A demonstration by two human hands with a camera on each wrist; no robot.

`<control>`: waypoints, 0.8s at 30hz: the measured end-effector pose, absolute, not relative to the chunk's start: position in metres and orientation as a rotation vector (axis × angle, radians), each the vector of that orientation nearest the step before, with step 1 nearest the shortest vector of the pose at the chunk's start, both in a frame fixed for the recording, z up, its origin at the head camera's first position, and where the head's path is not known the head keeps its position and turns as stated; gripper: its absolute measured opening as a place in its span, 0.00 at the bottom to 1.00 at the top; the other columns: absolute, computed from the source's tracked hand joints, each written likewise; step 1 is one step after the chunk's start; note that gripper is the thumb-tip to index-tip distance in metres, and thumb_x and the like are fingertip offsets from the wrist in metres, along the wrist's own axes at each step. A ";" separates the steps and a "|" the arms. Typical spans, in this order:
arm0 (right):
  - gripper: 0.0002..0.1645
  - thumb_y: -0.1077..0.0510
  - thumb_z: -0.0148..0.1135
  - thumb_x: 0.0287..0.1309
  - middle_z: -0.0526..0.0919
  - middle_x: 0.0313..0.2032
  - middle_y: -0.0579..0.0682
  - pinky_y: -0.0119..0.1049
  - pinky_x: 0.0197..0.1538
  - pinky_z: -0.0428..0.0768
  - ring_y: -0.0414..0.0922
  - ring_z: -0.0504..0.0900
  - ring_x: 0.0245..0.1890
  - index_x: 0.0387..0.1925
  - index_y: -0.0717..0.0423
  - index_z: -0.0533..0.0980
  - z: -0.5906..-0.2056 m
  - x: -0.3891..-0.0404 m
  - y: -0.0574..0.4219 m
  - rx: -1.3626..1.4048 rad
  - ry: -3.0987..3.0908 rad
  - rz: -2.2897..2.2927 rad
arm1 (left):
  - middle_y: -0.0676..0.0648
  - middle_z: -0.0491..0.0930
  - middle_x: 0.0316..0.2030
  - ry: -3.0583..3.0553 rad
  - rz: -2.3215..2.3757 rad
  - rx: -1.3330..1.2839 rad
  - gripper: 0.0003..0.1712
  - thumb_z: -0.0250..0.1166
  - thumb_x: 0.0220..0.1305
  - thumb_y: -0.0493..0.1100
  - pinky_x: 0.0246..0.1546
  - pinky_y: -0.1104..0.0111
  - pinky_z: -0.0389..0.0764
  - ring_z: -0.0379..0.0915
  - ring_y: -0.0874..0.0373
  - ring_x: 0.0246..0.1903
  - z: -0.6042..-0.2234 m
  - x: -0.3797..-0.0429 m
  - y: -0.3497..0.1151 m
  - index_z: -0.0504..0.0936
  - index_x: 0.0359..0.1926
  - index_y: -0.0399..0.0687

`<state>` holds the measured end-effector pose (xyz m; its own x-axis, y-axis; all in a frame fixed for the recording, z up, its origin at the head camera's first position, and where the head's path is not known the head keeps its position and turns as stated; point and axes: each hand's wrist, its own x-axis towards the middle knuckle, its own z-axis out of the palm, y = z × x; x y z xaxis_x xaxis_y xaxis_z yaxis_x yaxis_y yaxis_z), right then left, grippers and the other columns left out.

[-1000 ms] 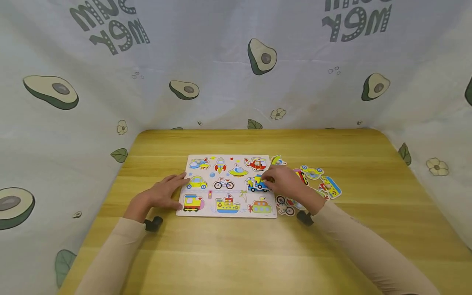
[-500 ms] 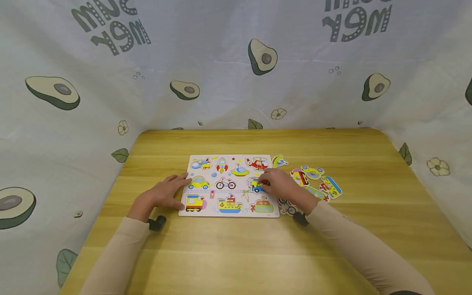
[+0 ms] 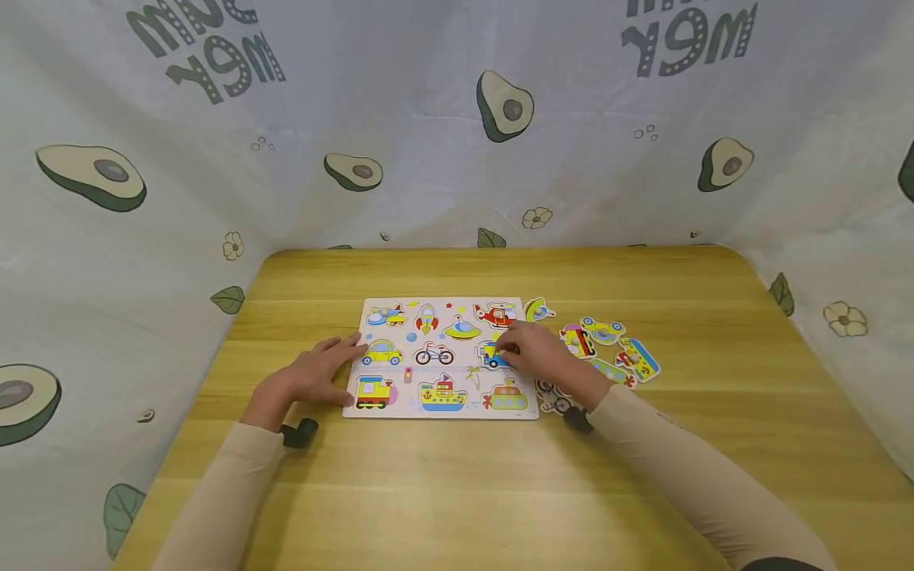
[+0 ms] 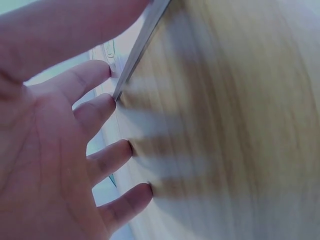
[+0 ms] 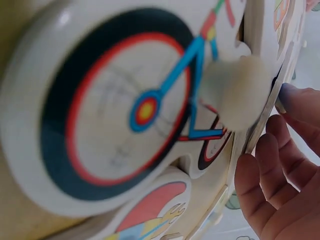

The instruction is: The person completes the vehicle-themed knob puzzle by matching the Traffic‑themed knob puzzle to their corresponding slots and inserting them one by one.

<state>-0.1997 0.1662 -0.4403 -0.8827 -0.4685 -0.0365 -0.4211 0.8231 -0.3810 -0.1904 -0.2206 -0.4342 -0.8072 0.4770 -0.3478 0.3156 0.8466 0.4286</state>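
Note:
A white wooden peg puzzle board (image 3: 428,370) printed with vehicles lies on the table. My left hand (image 3: 317,373) rests on its left edge with the fingers spread; in the left wrist view, the fingertips of that hand (image 4: 65,130) touch the board's side. Over the truck picture at the board's right, my right hand (image 3: 535,349) pinches a blue and yellow truck puzzle piece (image 3: 489,356). Its fingertips hide part of the piece, so whether it sits flush I cannot tell. A helicopter piece (image 3: 493,316) lies in the top right picture. Close to the right wrist is a bicycle piece (image 5: 147,107) with a knob.
Loose pieces lie right of the board: a flying saucer (image 3: 537,309), a train (image 3: 577,341), a car (image 3: 602,330), a ship (image 3: 638,359) and a submarine (image 3: 612,373). The wooden table (image 3: 428,492) meets a hanging cloth (image 3: 428,214) at the back.
The right hand has shifted slightly left with the truck piece, which now lines up with the truck picture instead of overlapping it off to the right. The left hand stays on the board's edge.

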 end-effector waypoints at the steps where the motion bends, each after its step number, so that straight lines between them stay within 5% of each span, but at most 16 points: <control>1: 0.11 0.58 0.65 0.63 0.85 0.44 0.52 0.46 0.52 0.80 0.47 0.81 0.43 0.44 0.56 0.86 -0.441 -0.200 0.166 -0.703 2.876 -0.555 | 0.40 0.48 0.79 2.576 0.490 0.587 0.52 0.74 0.53 0.49 0.67 0.30 0.52 0.43 0.31 0.75 -0.434 -0.190 -0.221 0.59 0.76 0.48; 12: 0.10 0.58 0.64 0.63 0.86 0.44 0.51 0.46 0.53 0.80 0.47 0.81 0.44 0.43 0.54 0.86 -0.443 -0.202 0.160 -0.697 2.884 -0.523 | 0.41 0.47 0.79 2.581 0.471 0.595 0.53 0.75 0.53 0.50 0.66 0.28 0.52 0.43 0.31 0.74 -0.436 -0.192 -0.223 0.59 0.76 0.50; 24: 0.09 0.59 0.63 0.64 0.80 0.32 0.50 0.35 0.38 0.70 0.43 0.72 0.31 0.43 0.56 0.83 -0.444 -0.207 0.161 -0.569 2.774 -0.645 | 0.41 0.49 0.79 2.590 0.422 0.665 0.58 0.75 0.47 0.57 0.63 0.30 0.57 0.48 0.32 0.73 -0.440 -0.196 -0.227 0.58 0.77 0.52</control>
